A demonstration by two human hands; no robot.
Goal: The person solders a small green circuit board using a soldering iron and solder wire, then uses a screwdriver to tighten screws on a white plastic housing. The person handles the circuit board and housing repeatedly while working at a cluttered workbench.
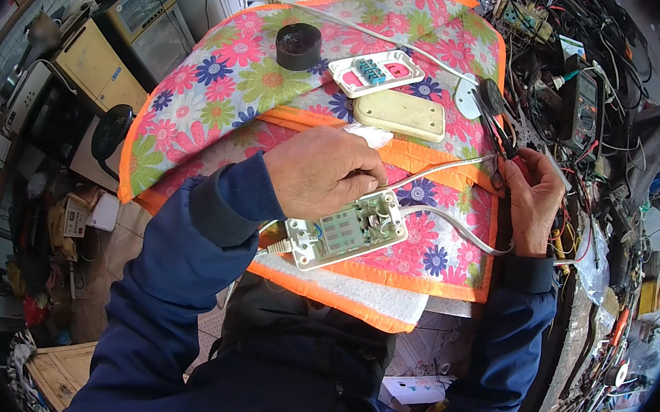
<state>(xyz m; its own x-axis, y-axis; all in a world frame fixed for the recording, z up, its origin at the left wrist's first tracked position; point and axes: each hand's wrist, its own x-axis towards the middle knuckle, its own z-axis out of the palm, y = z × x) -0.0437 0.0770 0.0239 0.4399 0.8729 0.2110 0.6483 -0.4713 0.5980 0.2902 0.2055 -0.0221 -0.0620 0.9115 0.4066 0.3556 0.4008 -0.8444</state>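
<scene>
My left hand (324,171) is closed above an opened cream plastic case (347,230) with a circuit board inside. Its thumb and forefinger pinch a thin white cord (453,165), which runs right toward my other hand. At the cloth's right edge, my right hand (533,198) has its fingers closed around a dark, slim tool (506,149) that looks like scissors; the fingers partly hide it. A thicker white cable (454,224) leaves the case and passes near my right wrist. A cream cover (400,115) and a white-and-red panel with blue parts (376,73) lie beyond.
Flowered cloth (191,137) with orange trim covers the work surface. On it stand a black round cup (298,46) and a black round piece (490,96). Tangled wires and a multimeter (584,109) crowd the right side. Shelves and appliances (90,65) stand at left.
</scene>
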